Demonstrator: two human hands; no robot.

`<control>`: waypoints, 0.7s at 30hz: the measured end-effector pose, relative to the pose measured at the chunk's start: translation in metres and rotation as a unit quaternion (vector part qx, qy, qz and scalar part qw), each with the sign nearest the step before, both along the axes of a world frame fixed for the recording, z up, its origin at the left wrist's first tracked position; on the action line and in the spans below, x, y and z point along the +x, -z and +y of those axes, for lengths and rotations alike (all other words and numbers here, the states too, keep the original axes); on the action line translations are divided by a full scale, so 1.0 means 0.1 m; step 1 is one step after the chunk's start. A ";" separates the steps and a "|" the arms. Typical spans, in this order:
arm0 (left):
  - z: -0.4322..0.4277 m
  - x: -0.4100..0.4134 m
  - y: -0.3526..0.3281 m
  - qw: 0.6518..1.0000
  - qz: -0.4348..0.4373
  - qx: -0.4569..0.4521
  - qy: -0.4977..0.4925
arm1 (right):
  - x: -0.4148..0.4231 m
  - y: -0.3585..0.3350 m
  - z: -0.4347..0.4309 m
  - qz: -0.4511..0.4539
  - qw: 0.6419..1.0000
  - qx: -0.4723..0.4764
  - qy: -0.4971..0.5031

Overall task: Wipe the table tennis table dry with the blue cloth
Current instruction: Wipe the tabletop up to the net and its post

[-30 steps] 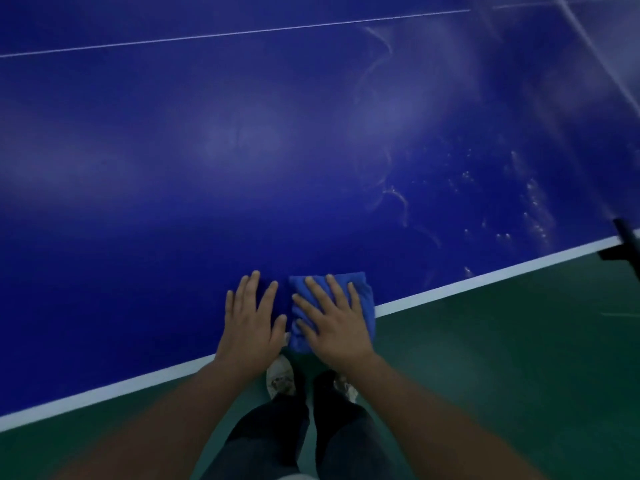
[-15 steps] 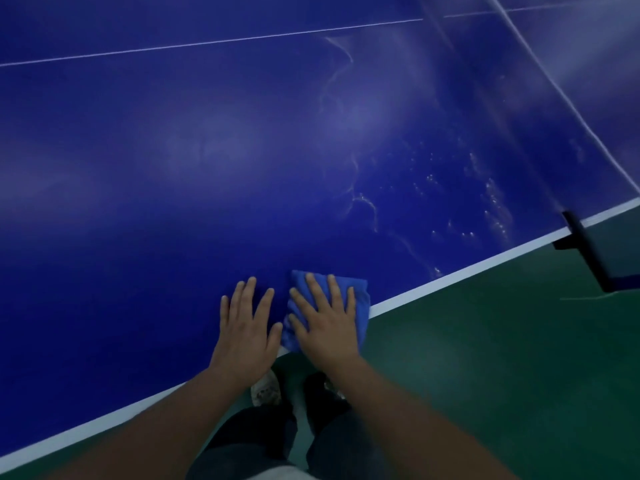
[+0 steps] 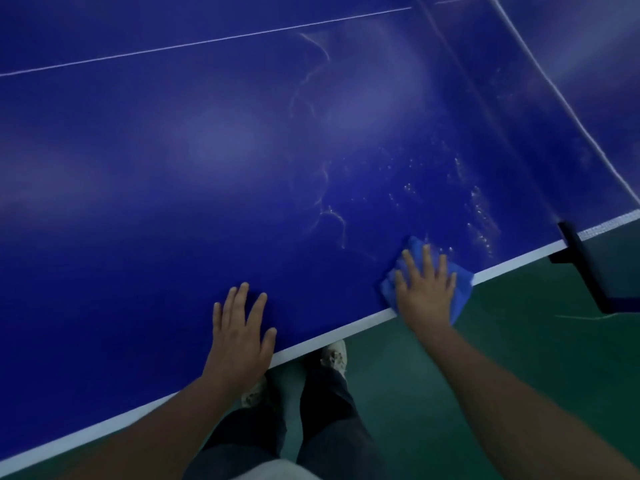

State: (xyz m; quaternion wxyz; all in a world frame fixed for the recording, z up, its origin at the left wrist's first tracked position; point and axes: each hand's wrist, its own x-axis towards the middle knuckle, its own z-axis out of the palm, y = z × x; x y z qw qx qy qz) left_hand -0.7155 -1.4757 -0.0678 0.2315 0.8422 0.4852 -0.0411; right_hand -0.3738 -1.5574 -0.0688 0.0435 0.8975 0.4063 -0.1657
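Observation:
The dark blue table tennis table [image 3: 207, 168] fills most of the view, with a white line along its near edge. My right hand [image 3: 426, 289] presses flat, fingers spread, on the folded blue cloth [image 3: 462, 292] at the near edge, right of centre; part of the cloth hangs over the edge. My left hand [image 3: 240, 330] rests flat on the bare table surface near the edge, well left of the cloth. Water droplets [image 3: 481, 216] and thin wet streaks [image 3: 332, 216] glisten on the surface beyond the cloth.
The black net post clamp [image 3: 585, 268] sticks out from the table edge at the right, with the net [image 3: 554, 95] running away from it. Green floor [image 3: 519, 358] lies below the edge. My legs and shoes [image 3: 332, 355] stand against the table.
My right hand has slid the cloth to the right along the near edge, away from my left hand and toward the droplets. The left hand stays flat on the table.

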 end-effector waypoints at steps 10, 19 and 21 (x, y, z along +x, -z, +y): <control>-0.10 0.53 -0.12 0.993 0.018 -0.003 -0.114 | -0.40 0.08 0.06 0.042 0.947 -0.005 -0.319; -0.24 0.57 -0.33 0.984 0.055 0.005 -0.170 | -0.21 0.05 0.21 0.045 0.926 0.010 -0.374; -0.23 0.57 -0.34 0.983 0.072 0.001 -0.166 | -0.59 0.08 0.16 0.080 0.897 0.033 -0.434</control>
